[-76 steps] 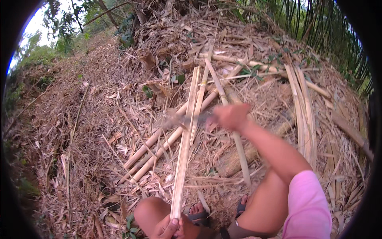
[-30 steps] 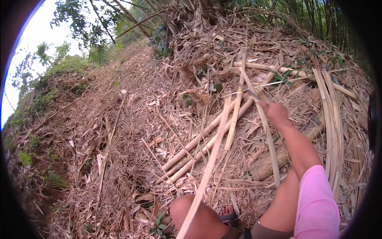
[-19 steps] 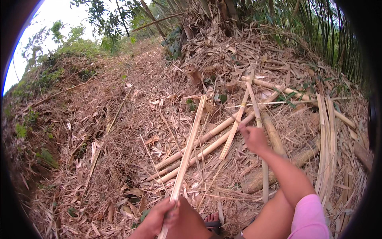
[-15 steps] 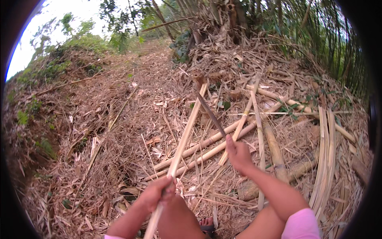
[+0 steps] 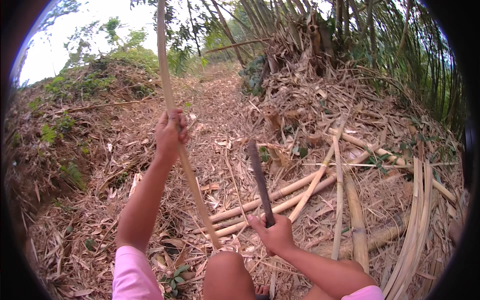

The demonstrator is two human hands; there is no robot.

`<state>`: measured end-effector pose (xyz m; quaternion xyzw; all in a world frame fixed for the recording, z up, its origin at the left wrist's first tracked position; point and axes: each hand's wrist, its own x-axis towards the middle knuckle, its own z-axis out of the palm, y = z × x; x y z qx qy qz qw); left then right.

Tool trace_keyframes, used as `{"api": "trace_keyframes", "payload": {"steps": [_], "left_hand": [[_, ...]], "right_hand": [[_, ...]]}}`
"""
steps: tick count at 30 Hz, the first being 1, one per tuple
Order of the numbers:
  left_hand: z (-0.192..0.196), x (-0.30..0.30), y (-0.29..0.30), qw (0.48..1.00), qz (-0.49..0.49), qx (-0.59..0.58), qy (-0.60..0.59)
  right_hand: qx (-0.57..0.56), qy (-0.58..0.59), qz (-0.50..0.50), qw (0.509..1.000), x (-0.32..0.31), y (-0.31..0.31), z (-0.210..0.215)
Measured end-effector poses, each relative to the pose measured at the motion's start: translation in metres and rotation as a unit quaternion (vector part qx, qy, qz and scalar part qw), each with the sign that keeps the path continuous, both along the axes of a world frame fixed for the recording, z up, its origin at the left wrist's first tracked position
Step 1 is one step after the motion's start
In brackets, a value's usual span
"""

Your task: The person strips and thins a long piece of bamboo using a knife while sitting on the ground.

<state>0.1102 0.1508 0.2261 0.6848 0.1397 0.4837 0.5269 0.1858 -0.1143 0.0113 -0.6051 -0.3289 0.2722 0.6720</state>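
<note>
My left hand (image 5: 171,133) is raised and wrapped round a long pale bamboo strip (image 5: 192,180). The strip stands nearly upright; its upper end runs out past the top of the view and its lower end comes down just beyond my knee. In front of me on the right, my right hand (image 5: 274,234) grips a dark machete (image 5: 259,177) near its base, blade pointing up and away. The blade is apart from the strip. Its handle is hidden in my fingers.
Several bamboo poles (image 5: 295,187) lie crossed on the litter-covered ground ahead. Split strips (image 5: 415,215) lie in a bundle at the right, near a thicker log (image 5: 385,239). Cut stumps (image 5: 272,120) and a bamboo clump (image 5: 320,35) stand farther off.
My left hand has risen away from my lap, swinging the bamboo strip from slanting to nearly upright. My right hand has come lower and left, with the machete tilted more upright.
</note>
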Motion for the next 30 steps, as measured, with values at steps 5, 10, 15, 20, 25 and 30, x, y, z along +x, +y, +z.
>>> {"api": "trace_keyframes", "payload": {"steps": [5, 10, 15, 20, 25, 30], "left_hand": [[0.016, 0.026, -0.026, 0.993, -0.066, 0.018, -0.097], [-0.008, 0.034, -0.047, 0.982, -0.072, -0.038, -0.169], [-0.028, 0.020, -0.054, 0.977, -0.072, -0.097, -0.175], [-0.018, -0.036, -0.049, 0.995, 0.078, -0.051, 0.039], [0.009, -0.099, -0.030, 0.599, 0.448, 0.629, 0.212], [0.044, -0.143, -0.024, 0.392, 0.269, 0.748, 0.464]], "right_hand": [[0.065, 0.012, -0.059, 0.996, 0.005, 0.010, -0.017], [-0.018, -0.041, -0.058, 0.997, 0.026, 0.011, -0.025], [-0.028, 0.100, -0.050, 0.993, 0.034, 0.012, -0.025], [-0.065, 0.125, -0.054, 0.989, 0.063, 0.015, -0.028], [-0.083, 0.041, -0.093, 0.991, 0.088, 0.026, -0.043], [-0.114, -0.020, -0.055, 0.992, 0.106, 0.029, -0.052]]}}
